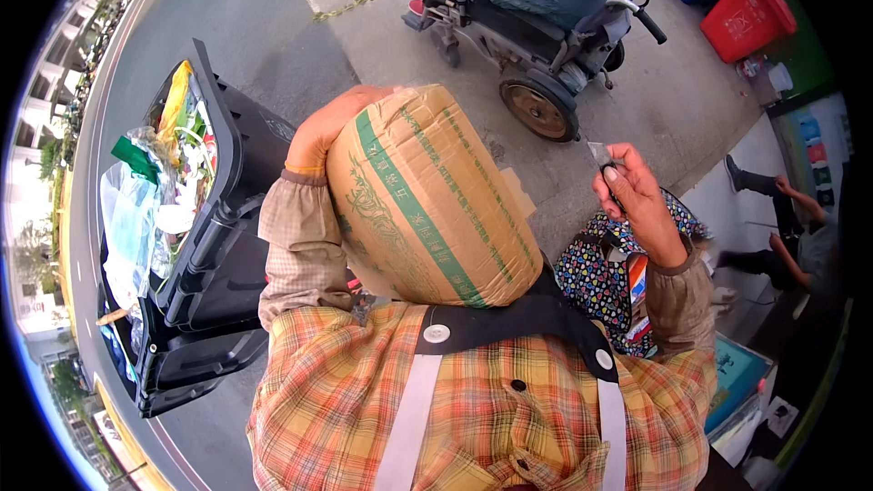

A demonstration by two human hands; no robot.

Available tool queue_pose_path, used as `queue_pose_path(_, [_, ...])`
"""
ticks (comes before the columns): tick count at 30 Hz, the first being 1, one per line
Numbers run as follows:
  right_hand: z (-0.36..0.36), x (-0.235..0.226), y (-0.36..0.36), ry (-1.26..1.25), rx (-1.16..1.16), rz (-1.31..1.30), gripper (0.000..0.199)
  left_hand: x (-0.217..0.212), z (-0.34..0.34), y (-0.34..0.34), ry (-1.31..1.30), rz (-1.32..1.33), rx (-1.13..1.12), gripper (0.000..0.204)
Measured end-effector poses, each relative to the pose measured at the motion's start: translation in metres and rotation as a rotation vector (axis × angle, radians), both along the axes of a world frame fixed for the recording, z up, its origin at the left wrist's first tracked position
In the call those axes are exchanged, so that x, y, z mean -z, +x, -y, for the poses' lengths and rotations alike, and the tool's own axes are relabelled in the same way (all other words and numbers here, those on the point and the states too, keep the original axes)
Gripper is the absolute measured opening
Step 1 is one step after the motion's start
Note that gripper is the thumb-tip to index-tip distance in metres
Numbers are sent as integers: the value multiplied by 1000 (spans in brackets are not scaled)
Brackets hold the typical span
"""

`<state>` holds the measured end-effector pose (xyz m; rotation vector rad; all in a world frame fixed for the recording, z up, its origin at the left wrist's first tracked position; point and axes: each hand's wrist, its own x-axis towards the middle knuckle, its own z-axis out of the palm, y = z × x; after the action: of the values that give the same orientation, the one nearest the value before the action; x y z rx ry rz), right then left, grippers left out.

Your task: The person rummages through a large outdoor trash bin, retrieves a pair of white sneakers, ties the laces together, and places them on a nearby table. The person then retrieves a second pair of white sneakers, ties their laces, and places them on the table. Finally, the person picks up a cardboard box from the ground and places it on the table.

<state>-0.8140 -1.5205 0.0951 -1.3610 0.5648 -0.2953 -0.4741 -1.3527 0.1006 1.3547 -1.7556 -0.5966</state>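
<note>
the cardboard box (427, 200) is hugged to the chest by the left hand (320, 132), looks light but stiff, and is best held at its edges, while a small blade (600, 156) is pinched in the right hand (637, 195).

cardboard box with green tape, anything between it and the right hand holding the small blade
Nothing visible: open air separates the right hand, pinching a small grey blade, from the brown cardboard box with green tape. The left hand grips the box's far side.

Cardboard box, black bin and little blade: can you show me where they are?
cardboard box (427, 209), head view, on its taped brown side
black bin (214, 282), head view, on its dark front wall
little blade (600, 155), head view, on the metal tip above the right hand (637, 200)
</note>
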Motion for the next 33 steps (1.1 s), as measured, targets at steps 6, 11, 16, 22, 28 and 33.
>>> queue_pose_path(6, [-31,-46,81,-350,-237,155,18,-25,19,-32,301,-258,-152,34])
queue_pose_path(11, [-39,-50,102,-758,-153,112,20,-48,10,-54,414,-324,-261,25])
queue_pose_path(16, [-41,-63,111,-973,-234,25,20,-12,3,-8,185,19,6,37])
queue_pose_path(22, [-36,-64,109,-987,-331,-123,21,16,16,-2,16,242,123,35])
queue_pose_path(28, [-56,-34,81,-984,-343,-269,18,-15,37,-26,322,44,205,37])
queue_pose_path(33, [-76,-12,32,-981,-387,-362,14,14,37,-6,304,-17,48,38])
